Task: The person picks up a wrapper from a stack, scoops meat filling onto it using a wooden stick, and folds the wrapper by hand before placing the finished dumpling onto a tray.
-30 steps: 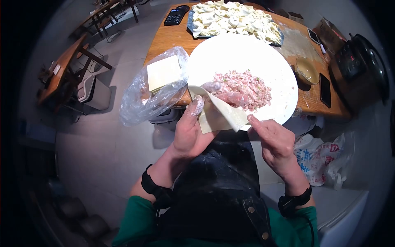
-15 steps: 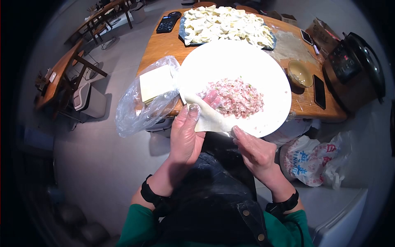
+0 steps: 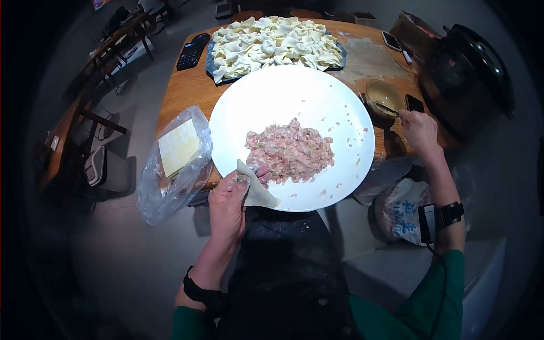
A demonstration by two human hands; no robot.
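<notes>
Holding a thin, pale, flour-dusted dough wrapper (image 3: 259, 192) clamped between thumb and fingers of the left grip (image 3: 225, 207), just right of the thumb, folded into a pointed flap. Slanting lengthwise from upper left to lower right, tip over the near rim of a smooth white plate (image 3: 238, 113), beside coarse, green-flecked pink filling (image 3: 292, 153). Left of that grip, square sheets (image 3: 180, 148) in crinkled plastic (image 3: 152, 192). With the right grip (image 3: 420, 131), well apart, pinching a slim utensil (image 3: 387, 108) in a round yellowish bowl (image 3: 382, 90).

You are in a small eatery's food-prep area, judging by the rice cooker (image 3: 473, 79), filling (image 3: 292, 152) and separate wooden dining tables (image 3: 68, 133).
</notes>
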